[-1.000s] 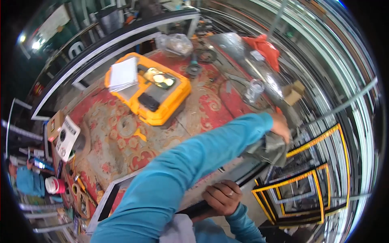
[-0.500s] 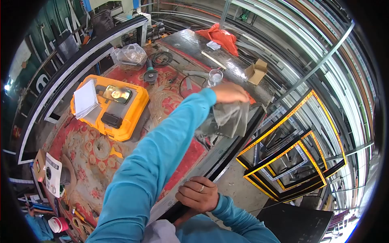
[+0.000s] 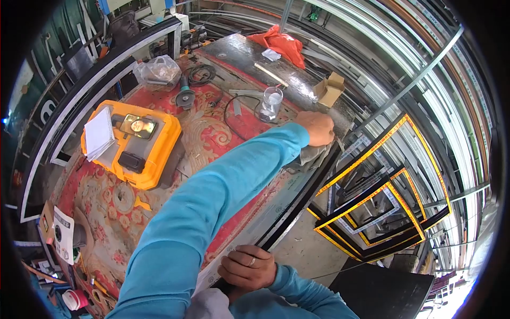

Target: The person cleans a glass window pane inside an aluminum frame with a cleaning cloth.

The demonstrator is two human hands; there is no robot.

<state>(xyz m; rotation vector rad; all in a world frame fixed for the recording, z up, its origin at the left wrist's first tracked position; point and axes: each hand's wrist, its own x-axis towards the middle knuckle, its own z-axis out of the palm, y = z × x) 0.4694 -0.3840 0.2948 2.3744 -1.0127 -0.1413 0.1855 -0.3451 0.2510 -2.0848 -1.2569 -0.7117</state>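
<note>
My left hand (image 3: 317,128) reaches out to the far end of a long black frame piece (image 3: 297,212), its fingers closed on a crumpled grey cloth (image 3: 313,154) that lies against the piece. Clear film with printed marks (image 3: 260,215) runs along the side of the piece. Near my body, my right hand (image 3: 248,267), with a ring on one finger, is curled over the near end of the same piece. Part of the cloth is hidden under my left hand.
An orange case (image 3: 167,154) bears a phone (image 3: 139,126) and notepad (image 3: 99,135). Beyond it are an angle grinder (image 3: 185,95) and plastic bag (image 3: 158,73). A clear cup (image 3: 272,101) and cardboard box (image 3: 330,89) stand near my left hand. Yellow-edged frames (image 3: 372,212) lean at right.
My left hand has moved a little to the right and down, and the cloth now looks bunched up under it. The whole view has shifted slightly.
</note>
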